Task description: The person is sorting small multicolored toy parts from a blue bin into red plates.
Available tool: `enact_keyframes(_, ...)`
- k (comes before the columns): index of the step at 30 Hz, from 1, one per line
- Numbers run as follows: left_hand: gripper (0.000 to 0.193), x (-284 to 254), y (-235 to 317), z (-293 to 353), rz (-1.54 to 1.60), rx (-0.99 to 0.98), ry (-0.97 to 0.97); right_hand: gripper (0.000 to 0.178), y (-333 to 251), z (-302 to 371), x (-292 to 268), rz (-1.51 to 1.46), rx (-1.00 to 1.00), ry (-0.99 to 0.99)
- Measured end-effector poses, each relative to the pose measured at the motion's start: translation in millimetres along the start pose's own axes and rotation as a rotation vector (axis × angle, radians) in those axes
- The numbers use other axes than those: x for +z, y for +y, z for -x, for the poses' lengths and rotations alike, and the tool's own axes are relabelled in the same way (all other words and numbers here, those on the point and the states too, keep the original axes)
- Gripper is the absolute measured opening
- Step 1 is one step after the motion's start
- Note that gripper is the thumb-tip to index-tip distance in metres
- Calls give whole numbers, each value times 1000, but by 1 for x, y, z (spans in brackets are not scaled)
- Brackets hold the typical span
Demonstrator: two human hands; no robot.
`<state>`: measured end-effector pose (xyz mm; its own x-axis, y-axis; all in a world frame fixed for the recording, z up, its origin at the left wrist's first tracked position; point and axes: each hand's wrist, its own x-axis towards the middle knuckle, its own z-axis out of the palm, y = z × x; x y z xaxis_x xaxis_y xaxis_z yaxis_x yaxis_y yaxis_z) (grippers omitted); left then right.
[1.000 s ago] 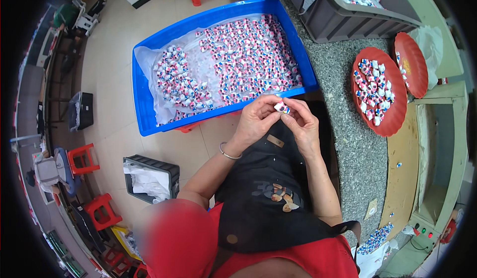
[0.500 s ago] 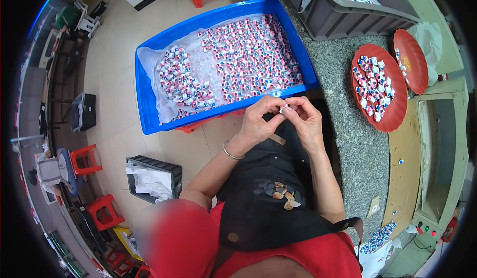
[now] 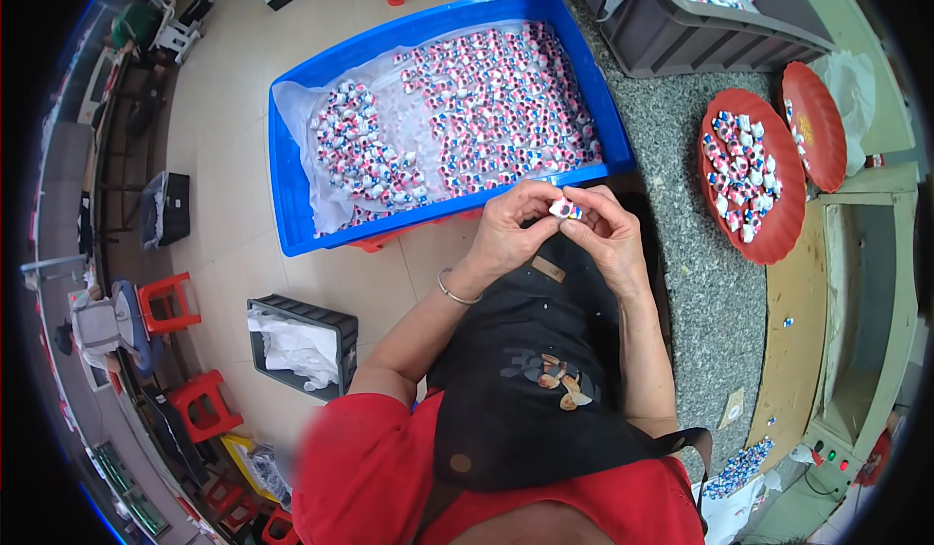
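Between both hands is a small white figurine (image 3: 565,209) with dark, pink and blue patches, held over my lap by the near edge of a blue tray (image 3: 428,216). My left hand (image 3: 513,226) pinches its left side with thumb and forefinger. On its right side my right hand (image 3: 610,236) grips it, also between thumb and fingers. Many similar figurines (image 3: 506,107) lie on white sheeting in the tray, in rows at the right and a looser pile at the left. Some more rest on a red scalloped plate (image 3: 715,209) to my right.
A grey speckled counter (image 3: 715,321) runs along my right, bearing a grey bin (image 3: 700,44) of small white pieces and a second red plate (image 3: 817,127). Loose blue-and-white pieces (image 3: 739,469) lie at the near right. A black crate (image 3: 345,343) and red stools (image 3: 204,406) stand on the floor.
The figurine now shows more between my fingertips, its coloured patches visible. My right hand has shifted slightly right and down. The whole view has moved a little.
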<state>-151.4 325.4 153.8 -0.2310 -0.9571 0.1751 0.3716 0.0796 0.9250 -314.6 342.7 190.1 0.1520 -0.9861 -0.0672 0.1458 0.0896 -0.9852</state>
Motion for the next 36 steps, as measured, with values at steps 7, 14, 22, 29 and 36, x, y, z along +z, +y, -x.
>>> enact_keyframes(7, 33, -9, -3, 2, -135, 4, -35, 38, 9, -4, 0, -46, 32, -10)
enact_keyframes(14, 31, -16, 2, 1, -525, 190, 38, 41, 23, -8, 10, -229, 29, -17)
enact_keyframes(22, 25, 4, 14, -24, -208, 79, -10, 39, 18, -4, 1, -181, -103, 111)
enact_keyframes(29, 34, 29, 24, -52, 12, -105, -272, 39, -9, 9, -3, -166, -290, 358)
enact_keyframes(36, 31, 37, 24, -59, 50, -93, -341, 38, -13, 12, -11, -33, -402, 401)
